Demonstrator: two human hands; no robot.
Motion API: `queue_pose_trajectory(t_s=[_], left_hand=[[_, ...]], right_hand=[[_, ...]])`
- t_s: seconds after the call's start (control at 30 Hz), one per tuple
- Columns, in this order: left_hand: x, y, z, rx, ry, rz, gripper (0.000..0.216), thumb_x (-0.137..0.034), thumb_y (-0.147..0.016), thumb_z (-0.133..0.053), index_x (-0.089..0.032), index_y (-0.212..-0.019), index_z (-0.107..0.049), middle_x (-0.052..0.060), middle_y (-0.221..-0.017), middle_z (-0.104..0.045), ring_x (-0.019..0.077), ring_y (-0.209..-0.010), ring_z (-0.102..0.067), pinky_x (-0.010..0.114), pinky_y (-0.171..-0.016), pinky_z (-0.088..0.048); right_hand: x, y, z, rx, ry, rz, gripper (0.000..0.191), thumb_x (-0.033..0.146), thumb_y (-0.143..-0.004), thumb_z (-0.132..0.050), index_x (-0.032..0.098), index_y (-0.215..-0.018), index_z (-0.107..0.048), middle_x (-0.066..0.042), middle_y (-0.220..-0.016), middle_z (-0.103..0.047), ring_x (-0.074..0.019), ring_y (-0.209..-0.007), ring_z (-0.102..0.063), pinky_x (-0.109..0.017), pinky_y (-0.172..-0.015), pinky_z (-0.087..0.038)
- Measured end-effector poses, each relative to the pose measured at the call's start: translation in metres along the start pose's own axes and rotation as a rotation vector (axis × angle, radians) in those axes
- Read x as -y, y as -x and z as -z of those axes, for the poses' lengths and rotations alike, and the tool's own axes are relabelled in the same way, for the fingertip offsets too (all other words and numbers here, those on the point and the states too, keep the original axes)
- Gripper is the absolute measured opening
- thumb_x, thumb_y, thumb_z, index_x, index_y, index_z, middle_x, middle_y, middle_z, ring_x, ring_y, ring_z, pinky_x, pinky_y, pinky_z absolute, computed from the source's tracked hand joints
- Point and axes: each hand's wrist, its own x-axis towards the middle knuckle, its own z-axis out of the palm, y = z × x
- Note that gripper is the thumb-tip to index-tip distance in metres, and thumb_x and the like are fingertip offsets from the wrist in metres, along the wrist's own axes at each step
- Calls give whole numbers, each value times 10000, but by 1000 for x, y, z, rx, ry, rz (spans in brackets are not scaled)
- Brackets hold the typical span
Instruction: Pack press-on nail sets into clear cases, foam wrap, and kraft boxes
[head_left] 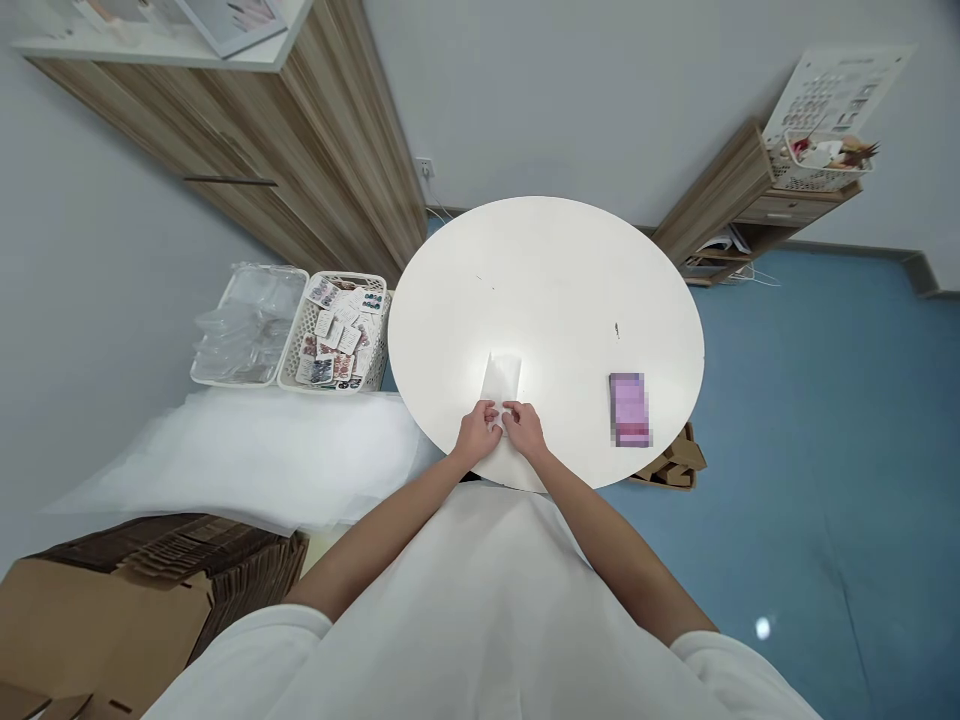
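Note:
A small translucent plastic bag (501,378) lies on the white oval table (540,270), close to its near edge. My left hand (478,432) grips the near end of the bag from the left, with fingers curled. From the right, my right hand (525,428) pinches the same end, its fingertips close to those of the left. Whether anything is inside the bag, I cannot make out. To the right on the tabletop is a purple rectangular item (630,410), blurred by pixelation.
Left of the table stand a basket of clear plastic packaging (247,325) and a basket of printed cards (337,335). White translucent sheets (262,450) and flattened cardboard boxes (127,610) are nearer me. A carton (675,462) sits below the table's right edge.

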Motion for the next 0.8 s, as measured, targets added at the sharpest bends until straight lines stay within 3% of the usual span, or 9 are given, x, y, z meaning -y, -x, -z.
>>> queue_pose_trajectory(t_s=[0.1,0.2,0.33,0.47,0.53,0.7,0.8], left_hand=[[-1,6,-5,-36,22,22,458,-73,-663,-519,-189,-1096,-429,46,-953,-627,158,-912,-587,314,-833,-461],[-2,10,-11,-76,48,29,466,-98,-676,-519,-190,-1119,-409,41,-912,-633,158,-878,-597,322,-804,-472],[4,14,-4,-174,-147,-125,420,-120,-668,-505,-184,-1082,-469,75,-1029,-589,188,-963,-559,356,-848,-444],[11,12,12,3,-503,-376,458,-171,-649,-538,-198,-1105,-510,92,-1283,-441,266,-1211,-362,424,-992,-296],[12,10,18,93,-604,-438,455,-223,-680,-544,-198,-1133,-502,94,-1331,-394,276,-1261,-286,436,-1016,-244],[13,1,26,157,-698,-510,448,-336,-725,-559,-201,-1148,-496,99,-1383,-323,289,-1301,-193,455,-1026,-178],[16,-5,33,218,-707,-554,466,-358,-720,-574,-214,-1156,-494,97,-1387,-312,289,-1301,-186,452,-1026,-165]], right_hand=[[8,-8,1,-21,108,-47,242,387,-788,-423,227,-921,-548,-27,-852,-509,-149,-712,-513,-287,-640,-405],[12,-15,3,7,260,-54,161,347,-806,-423,226,-862,-514,-23,-846,-522,-140,-670,-497,-268,-581,-359],[11,-20,6,74,360,-20,125,317,-829,-398,228,-856,-481,-16,-847,-519,-136,-658,-492,-252,-544,-333],[8,-21,7,96,391,31,149,328,-846,-377,229,-878,-485,-27,-853,-517,-144,-669,-497,-261,-547,-355],[3,-19,9,92,391,112,159,313,-846,-384,225,-899,-504,-44,-867,-517,-165,-722,-505,-273,-564,-383],[-25,-8,27,19,409,497,248,226,-833,-408,214,-1037,-550,-101,-1058,-494,-225,-957,-473,-354,-749,-433],[-40,-5,33,92,497,663,404,98,-825,-325,244,-1160,-499,-93,-1200,-461,-236,-1045,-449,-399,-812,-421]])
